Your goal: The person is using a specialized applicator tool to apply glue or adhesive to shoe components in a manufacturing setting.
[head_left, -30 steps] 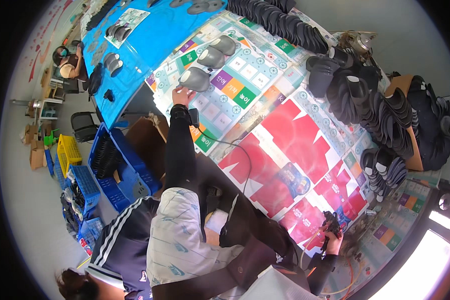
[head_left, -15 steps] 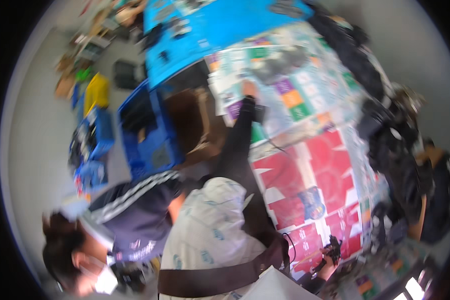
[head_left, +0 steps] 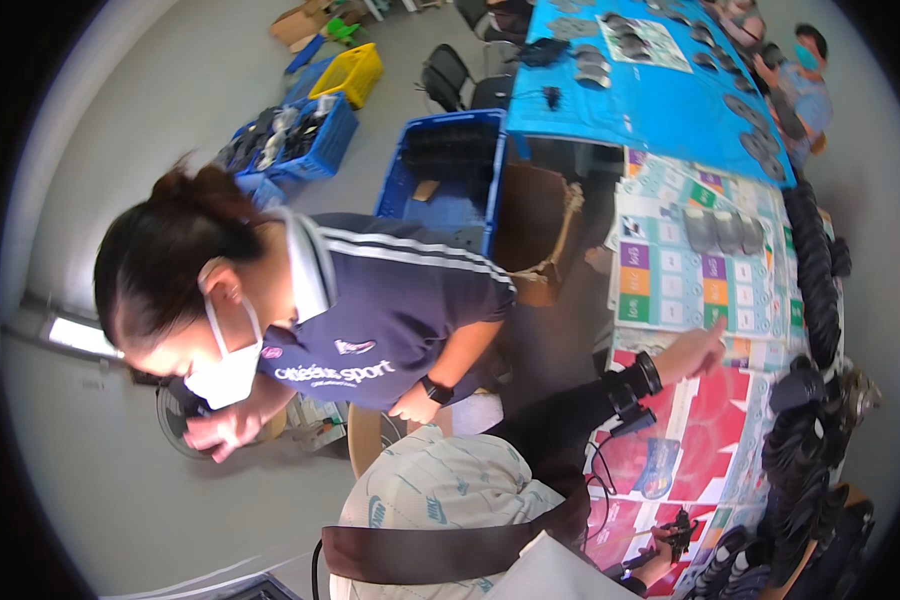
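My left hand [head_left: 695, 352] reaches out over the table with its fingers apart and nothing in them. A black strap and small device circle its wrist. It hovers near the front edge of the printed sheets [head_left: 660, 260], where a row of grey curved pads [head_left: 725, 231] lies. My right hand [head_left: 653, 565], low in the view, is closed around a black object [head_left: 680, 535] whose kind I cannot make out. Between the hands, a translucent bluish sole-shaped piece [head_left: 657, 467] rests on the red and white printed covering [head_left: 685, 420].
A co-worker [head_left: 390, 300] in a dark shirt and mask stands close at my left. Beyond are a blue crate [head_left: 493, 185], an open cardboard box [head_left: 535, 215] and a blue-covered table [head_left: 660, 110]. Stacked dark curved pieces [head_left: 815, 280] line the table's far side.
The view has swung, and the scene now appears shifted and sharper. My left hand has come back from over the printed sheets to their near edge. The co-worker now shows more fully.
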Available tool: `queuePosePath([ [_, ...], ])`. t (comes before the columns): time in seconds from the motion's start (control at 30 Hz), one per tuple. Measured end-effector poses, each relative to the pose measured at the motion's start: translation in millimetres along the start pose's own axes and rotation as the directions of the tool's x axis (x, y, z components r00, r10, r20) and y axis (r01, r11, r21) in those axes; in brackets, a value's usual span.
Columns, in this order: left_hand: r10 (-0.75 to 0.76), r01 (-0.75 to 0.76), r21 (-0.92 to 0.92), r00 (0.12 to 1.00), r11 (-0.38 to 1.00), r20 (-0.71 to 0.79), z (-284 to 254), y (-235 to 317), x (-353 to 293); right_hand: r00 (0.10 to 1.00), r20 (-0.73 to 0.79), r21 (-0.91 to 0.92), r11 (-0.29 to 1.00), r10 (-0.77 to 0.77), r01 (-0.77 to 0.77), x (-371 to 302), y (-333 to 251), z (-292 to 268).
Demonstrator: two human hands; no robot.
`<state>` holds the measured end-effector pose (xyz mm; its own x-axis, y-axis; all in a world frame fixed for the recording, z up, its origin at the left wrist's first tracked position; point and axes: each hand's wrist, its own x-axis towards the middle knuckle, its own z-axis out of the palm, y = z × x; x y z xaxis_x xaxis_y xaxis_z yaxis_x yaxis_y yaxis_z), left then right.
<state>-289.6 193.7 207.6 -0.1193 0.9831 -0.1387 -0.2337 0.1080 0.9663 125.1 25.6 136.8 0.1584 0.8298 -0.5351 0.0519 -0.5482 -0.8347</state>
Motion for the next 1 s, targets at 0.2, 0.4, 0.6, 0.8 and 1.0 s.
queuePosePath([
  [0.2, 0.179, -0.170, -0.099, 0.979, 0.980, 0.099, 5, 51, -35, 0.998, -0.055, -0.094, 0.995, -0.042, 0.036, 10, 5, 1],
  [0.4, 0.251, -0.244, -0.073, 0.962, 0.967, 0.105, 12, 75, -48, 1.000, -0.014, -0.105, 0.994, -0.010, 0.008, 39, 21, -21],
  [0.6, 0.343, -0.331, -0.099, 0.924, 0.938, 0.167, 27, 76, -50, 1.000, 0.008, -0.104, 0.994, 0.017, -0.016, 60, 45, -54],
  [0.8, 0.395, -0.392, -0.049, 0.907, 0.918, 0.146, 38, 82, -57, 1.000, -0.005, -0.092, 0.996, 0.017, -0.017, 57, 50, -59],
  [1.0, 0.470, -0.470, -0.047, 0.863, 0.881, 0.185, 48, 118, -84, 1.000, -0.007, -0.084, 0.996, 0.011, -0.011, 47, 45, -54],
])
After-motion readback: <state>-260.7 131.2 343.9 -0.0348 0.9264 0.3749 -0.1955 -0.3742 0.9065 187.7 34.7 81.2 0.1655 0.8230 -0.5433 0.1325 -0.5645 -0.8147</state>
